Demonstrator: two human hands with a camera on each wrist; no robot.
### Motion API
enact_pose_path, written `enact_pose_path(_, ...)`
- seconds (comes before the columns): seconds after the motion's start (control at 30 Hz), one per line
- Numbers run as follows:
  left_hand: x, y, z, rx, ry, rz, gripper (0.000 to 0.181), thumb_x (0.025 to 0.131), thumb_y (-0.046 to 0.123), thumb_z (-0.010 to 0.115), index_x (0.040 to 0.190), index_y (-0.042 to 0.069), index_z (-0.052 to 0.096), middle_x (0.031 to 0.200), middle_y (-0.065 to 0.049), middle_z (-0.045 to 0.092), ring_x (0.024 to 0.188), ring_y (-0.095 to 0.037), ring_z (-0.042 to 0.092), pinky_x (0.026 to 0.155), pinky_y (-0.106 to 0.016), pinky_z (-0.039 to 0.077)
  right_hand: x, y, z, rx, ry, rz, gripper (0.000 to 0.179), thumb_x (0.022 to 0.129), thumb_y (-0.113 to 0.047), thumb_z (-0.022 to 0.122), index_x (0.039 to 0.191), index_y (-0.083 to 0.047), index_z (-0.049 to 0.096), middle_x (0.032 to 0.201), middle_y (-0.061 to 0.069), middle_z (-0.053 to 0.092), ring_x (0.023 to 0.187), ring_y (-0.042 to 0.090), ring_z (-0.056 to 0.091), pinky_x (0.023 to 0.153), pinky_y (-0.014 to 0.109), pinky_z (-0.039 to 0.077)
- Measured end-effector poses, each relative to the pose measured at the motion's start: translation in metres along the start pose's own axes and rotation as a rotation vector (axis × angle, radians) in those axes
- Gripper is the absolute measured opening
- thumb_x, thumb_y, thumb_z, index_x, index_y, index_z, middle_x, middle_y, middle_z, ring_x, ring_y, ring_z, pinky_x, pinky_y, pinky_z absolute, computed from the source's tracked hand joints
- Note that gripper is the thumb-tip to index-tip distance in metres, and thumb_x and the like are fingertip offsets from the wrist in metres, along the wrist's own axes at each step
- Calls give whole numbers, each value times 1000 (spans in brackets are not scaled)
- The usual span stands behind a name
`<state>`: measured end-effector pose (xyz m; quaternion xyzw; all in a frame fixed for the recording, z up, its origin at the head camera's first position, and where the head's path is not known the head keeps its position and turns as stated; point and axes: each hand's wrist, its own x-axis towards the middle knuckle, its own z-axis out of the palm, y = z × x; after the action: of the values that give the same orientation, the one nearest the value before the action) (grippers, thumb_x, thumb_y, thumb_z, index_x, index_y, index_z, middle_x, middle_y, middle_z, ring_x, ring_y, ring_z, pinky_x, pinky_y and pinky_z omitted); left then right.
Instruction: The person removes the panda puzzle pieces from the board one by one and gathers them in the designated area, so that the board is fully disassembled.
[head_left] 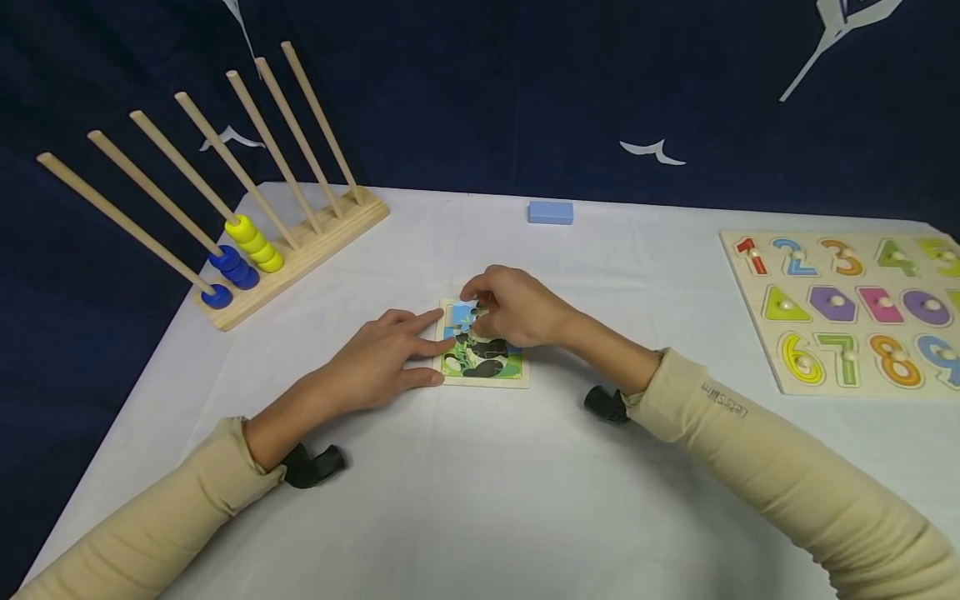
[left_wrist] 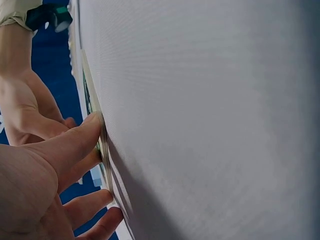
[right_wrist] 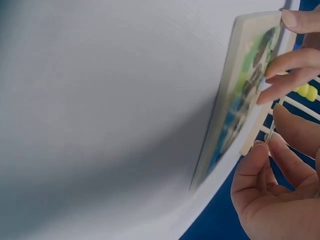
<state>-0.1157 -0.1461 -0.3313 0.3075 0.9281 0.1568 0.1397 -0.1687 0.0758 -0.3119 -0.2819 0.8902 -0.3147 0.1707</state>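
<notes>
A small panda jigsaw puzzle in a pale wooden frame [head_left: 491,383] lies flat on the white table. My left hand [head_left: 375,358] rests on the frame's left side, its fingers spread and fairly straight, touching edge and picture. Over the upper part of the puzzle, my right hand [head_left: 521,308] pinches a thin puzzle piece [right_wrist: 272,131] between thumb and fingers. That piece is held edge-on and raised off the board in the right wrist view. The hand hides the puzzle's upper right, so I cannot tell how that part looks.
A wooden bead rack [head_left: 300,250] with tall rods and blue and yellow beads stands at the back left. One light blue block [head_left: 551,212] lies near the far edge. On the right is a number-and-shape peg board [head_left: 813,325]. Behind the table hangs a dark blue cloth [head_left: 487,100].
</notes>
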Motion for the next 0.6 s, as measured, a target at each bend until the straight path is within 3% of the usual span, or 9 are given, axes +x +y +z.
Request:
enact_pose_path(0.23,1,1,-1,-5,-12,-20,48,92,35,70,136,18,62,156,-14,35,131,-38,40,99,-58,37,-11,4,-11,17,26,56,41,87,-3,72,126,5,63,108,11,66,94,24,58,85,37,47)
enact_pose_path(0.6,1,0,0,-14,-17,-22,49,92,35,70,137,17,61,156,-14,34,132,-38,39,99,-59,36,-31,22,-26,15,127,1,31,84,1,73,115,4,69,104,11,65,89,24,56,83,39,43)
